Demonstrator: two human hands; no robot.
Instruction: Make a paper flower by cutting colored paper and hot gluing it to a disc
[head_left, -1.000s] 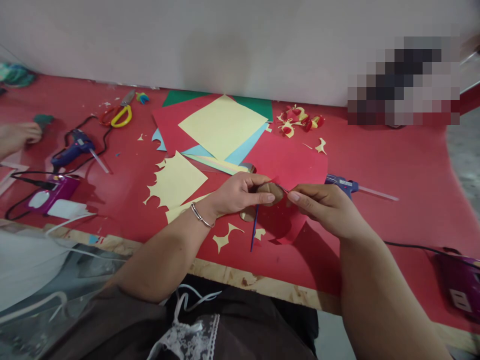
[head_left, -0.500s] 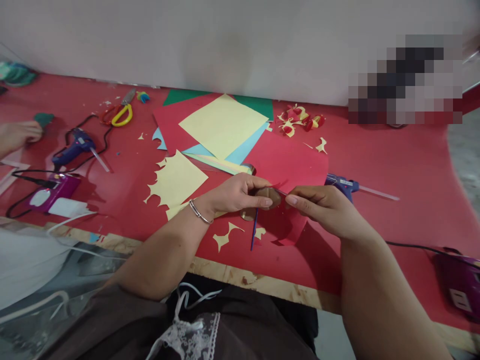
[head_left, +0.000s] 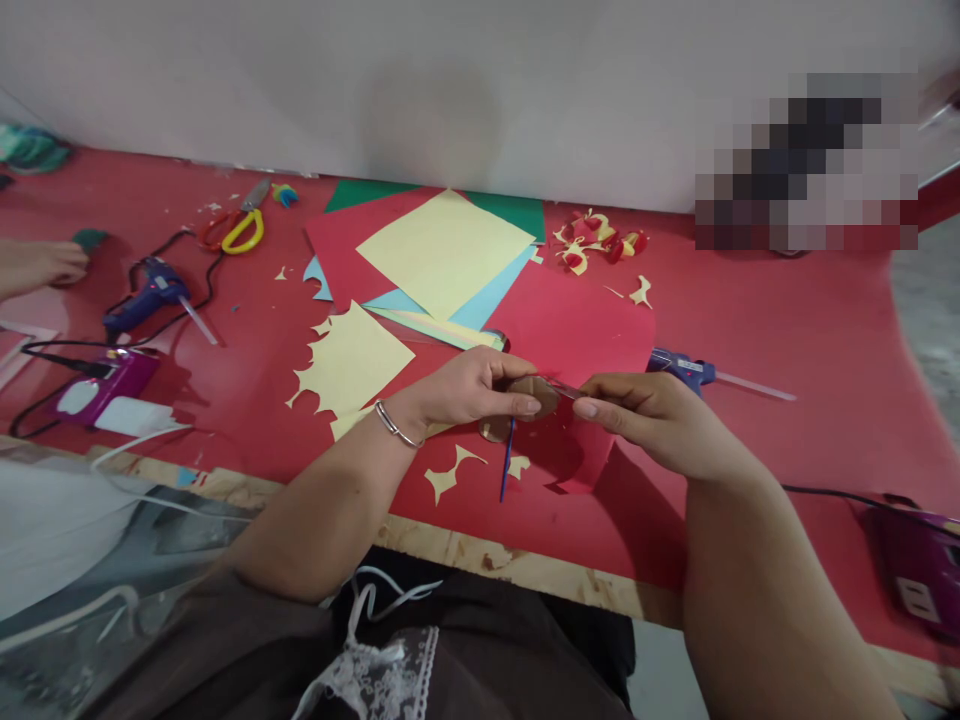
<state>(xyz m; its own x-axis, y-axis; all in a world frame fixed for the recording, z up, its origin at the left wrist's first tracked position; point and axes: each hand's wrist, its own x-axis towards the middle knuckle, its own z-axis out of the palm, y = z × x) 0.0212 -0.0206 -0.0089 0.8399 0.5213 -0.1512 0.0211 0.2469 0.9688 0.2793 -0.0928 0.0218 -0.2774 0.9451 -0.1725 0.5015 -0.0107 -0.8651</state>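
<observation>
Beyond our fingers [head_left: 598, 409] we see smooth, matt yellow paper [head_left: 448, 255]; right of them, a plastic glue gun [head_left: 681, 370]; nearer us, a rough wooden edge [head_left: 465, 547] along the smooth red tabletop [head_left: 757, 300].

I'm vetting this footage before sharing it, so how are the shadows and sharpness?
In the head view, a faint rounded shadow on the pale wall; in the head view, a darker one on the red sheet below the left hand; in the head view, blocky pixelation at upper right.
</observation>
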